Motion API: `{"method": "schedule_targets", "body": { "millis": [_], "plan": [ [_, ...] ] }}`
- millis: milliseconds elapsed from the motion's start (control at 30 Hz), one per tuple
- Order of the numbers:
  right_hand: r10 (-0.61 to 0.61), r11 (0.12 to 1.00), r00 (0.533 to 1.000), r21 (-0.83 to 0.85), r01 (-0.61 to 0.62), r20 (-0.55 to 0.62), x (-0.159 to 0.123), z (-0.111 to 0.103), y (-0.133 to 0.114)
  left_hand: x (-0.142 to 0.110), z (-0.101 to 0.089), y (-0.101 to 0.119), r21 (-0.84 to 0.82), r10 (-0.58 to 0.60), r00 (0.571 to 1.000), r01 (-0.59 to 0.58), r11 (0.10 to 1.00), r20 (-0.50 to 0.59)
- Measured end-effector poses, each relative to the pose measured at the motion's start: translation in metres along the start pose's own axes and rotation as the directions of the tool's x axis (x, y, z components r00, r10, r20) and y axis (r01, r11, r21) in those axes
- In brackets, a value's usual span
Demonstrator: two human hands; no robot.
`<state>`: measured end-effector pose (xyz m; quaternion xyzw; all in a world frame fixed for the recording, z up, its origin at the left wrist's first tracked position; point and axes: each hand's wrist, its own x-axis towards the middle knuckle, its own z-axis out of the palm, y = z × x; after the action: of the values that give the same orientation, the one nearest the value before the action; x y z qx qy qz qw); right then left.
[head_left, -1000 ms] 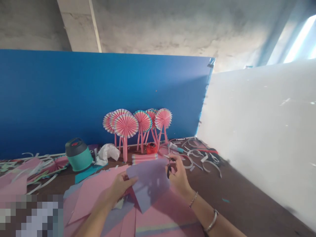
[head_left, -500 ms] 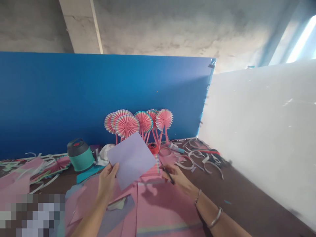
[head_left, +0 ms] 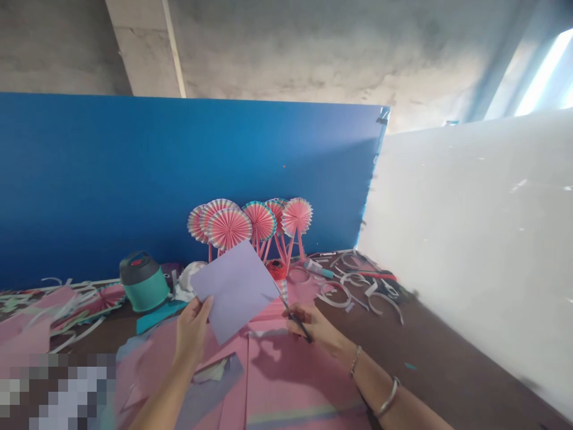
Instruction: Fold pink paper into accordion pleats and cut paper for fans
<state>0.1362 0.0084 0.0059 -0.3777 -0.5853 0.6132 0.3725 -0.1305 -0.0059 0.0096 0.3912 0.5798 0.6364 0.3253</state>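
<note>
A square sheet of lilac paper (head_left: 235, 289) is tilted up in front of me, its near left edge pinched by my left hand (head_left: 194, 322). My right hand (head_left: 308, 322) is closed round the dark handles of a pair of scissors (head_left: 295, 318). Their blades point up and left and meet the right corner of the sheet; whether they cut into it I cannot tell. Beneath both hands lie large pink paper sheets (head_left: 304, 370), one with coloured stripes near its front edge.
Pink pleated paper fans (head_left: 230, 229) on sticks lean by a blue partition (head_left: 134, 167). A teal-and-grey jug (head_left: 144, 283) stands left. Curled paper strips (head_left: 335, 294), a glue tube (head_left: 319, 269) and a red tape roll (head_left: 276, 269) lie behind my right hand. A white panel (head_left: 470, 227) bounds the right.
My right hand has moved slightly left with the scissors, bringing the blades to the lilac sheet's right corner. The sheet has shifted a little left in my left hand.
</note>
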Motion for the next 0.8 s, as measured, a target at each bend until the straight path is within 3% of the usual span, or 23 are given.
{"method": "schedule_targets", "body": {
  "millis": [800],
  "plan": [
    [-0.025,0.998,0.999,-0.055,0.023,-0.043,0.0016,-0.0005,0.0043,-0.0038,0.0024,0.0037,-0.006,-0.021,1.0,0.021,1.0,0.008]
  ]
}}
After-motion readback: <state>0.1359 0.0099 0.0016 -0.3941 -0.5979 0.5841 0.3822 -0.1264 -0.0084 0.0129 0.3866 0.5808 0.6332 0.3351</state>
